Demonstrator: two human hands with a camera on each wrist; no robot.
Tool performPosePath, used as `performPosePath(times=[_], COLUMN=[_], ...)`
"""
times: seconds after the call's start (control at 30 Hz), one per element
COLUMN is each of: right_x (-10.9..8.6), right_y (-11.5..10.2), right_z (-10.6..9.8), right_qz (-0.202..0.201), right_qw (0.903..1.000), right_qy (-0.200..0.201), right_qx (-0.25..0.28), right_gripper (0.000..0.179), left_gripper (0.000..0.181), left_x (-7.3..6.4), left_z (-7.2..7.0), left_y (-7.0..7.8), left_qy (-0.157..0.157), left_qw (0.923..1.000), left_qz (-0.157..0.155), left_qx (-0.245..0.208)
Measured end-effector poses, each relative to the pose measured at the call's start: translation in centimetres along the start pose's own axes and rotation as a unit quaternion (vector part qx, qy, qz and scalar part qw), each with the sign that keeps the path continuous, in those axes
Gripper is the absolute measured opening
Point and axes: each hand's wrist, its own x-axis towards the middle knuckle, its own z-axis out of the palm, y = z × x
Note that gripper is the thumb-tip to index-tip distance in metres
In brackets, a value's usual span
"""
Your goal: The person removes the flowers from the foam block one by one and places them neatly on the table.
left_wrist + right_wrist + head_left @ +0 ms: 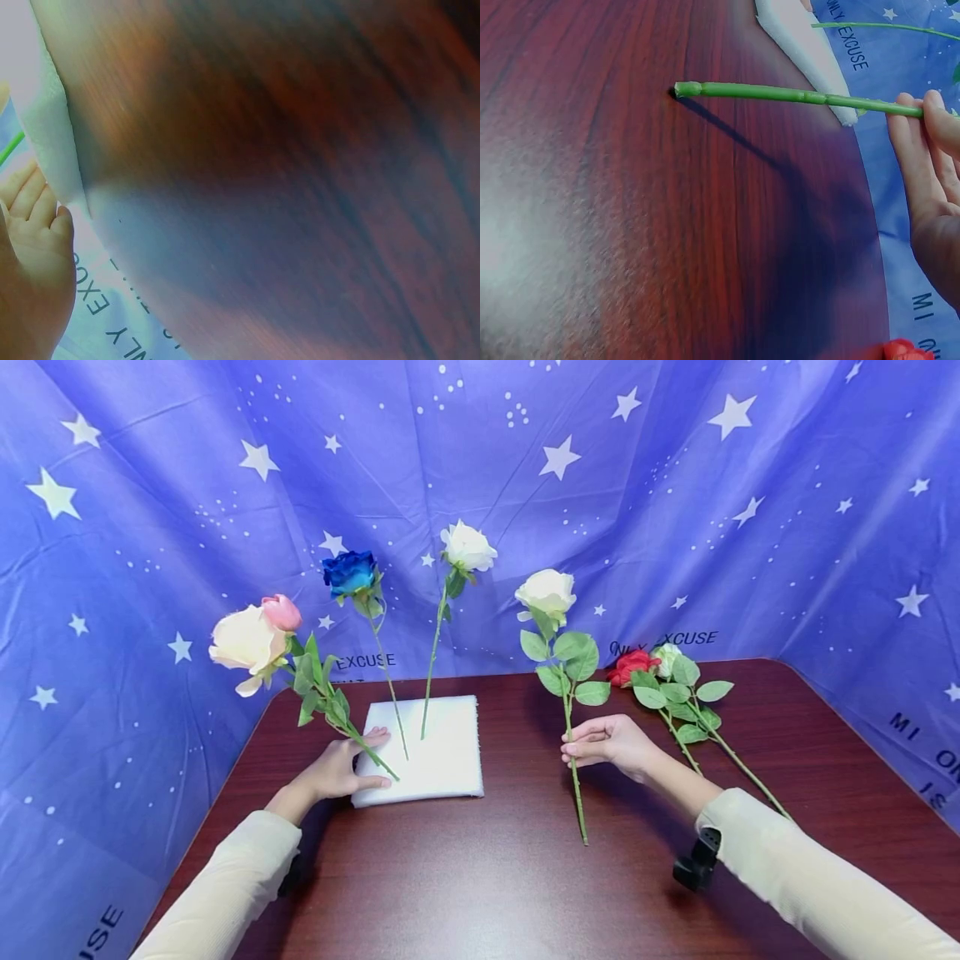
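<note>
In the head view a white foam block (450, 768) lies on the table with three stems standing in it: a pale pink rose with a pink bud (251, 643), a blue rose (351, 575) and a white rose (468, 547). At the block's left edge my left hand (337, 770) rests on it, fingers and thumb spread; the left wrist view shows part of that hand beside the foam. Between thumb and fingers my right hand (611, 747) pinches the stem of another white rose (547, 595), upright right of the block. Its cut stem end (688, 89) shows in the right wrist view.
A red rose (632, 668) and a greenish-white rose (666, 658) lie on the right of the dark wooden table (525, 893), stems towards the front. A blue star-printed curtain (495, 460) hangs behind and along both sides.
</note>
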Motion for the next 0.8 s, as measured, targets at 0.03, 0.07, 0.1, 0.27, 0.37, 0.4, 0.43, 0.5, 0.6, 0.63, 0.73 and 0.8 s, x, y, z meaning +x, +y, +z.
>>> performPosePath(times=[0.03,0.07,0.1,0.27,0.37,0.4,0.43,0.5,0.6,0.63,0.73,0.8], right_x=[-0.2,-0.3,-0.5,-1.5,-2.2,-2.4,-2.6,-2.9,-3.3,-3.4,-3.9,-4.1], right_y=[0.0,0.1,0.1,0.2,0.3,0.3,0.3,0.2,0.3,0.4,0.6,0.8], right_z=[-0.1,-0.3,-0.5,-1.5,-2.1,-2.3,-2.5,-3.0,-3.9,-4.2,-5.0,-5.6], right_qz=[-0.001,-0.001,-0.001,-0.004,-0.011,-0.011,-0.012,-0.011,-0.009,-0.009,-0.008,-0.008], right_qw=[1.0000,1.0000,1.0000,0.9997,0.9992,0.9990,0.9989,0.9987,0.9984,0.9983,0.9982,0.9981], right_qy=[0.003,0.007,0.009,0.020,0.027,0.031,0.034,0.042,0.052,0.054,0.060,0.061], right_qx=[0.000,0.002,0.003,0.016,0.027,0.030,0.030,0.028,0.021,0.018,0.005,-0.004], right_gripper=[0.019,0.019,0.019,0.019,0.022,0.023,0.024,0.024,0.023,0.022,0.020,0.017], left_gripper=[0.072,0.072,0.072,0.073,0.072,0.072,0.072,0.071,0.071,0.071,0.071,0.071], left_x=[0.0,0.0,0.0,-0.1,0.0,0.0,0.0,0.0,0.0,0.0,0.0,0.0], left_z=[0.0,0.0,0.0,-0.1,-0.1,-0.1,-0.1,-0.2,-0.2,-0.2,-0.2,-0.1], left_y=[0.0,0.0,0.0,0.1,0.2,0.2,0.2,0.2,0.2,0.2,0.2,0.2], left_qy=[-0.002,-0.002,-0.003,-0.003,-0.006,-0.006,-0.006,-0.006,-0.004,-0.004,-0.005,-0.006], left_qw=[1.0000,1.0000,1.0000,1.0000,1.0000,1.0000,0.9999,0.9999,0.9999,0.9999,0.9999,0.9999], left_qz=[-0.002,-0.003,-0.004,-0.004,-0.002,-0.002,-0.001,0.001,0.002,0.001,0.001,0.001], left_qx=[0.000,0.001,0.001,0.003,0.007,0.008,0.009,0.011,0.012,0.013,0.011,0.010])
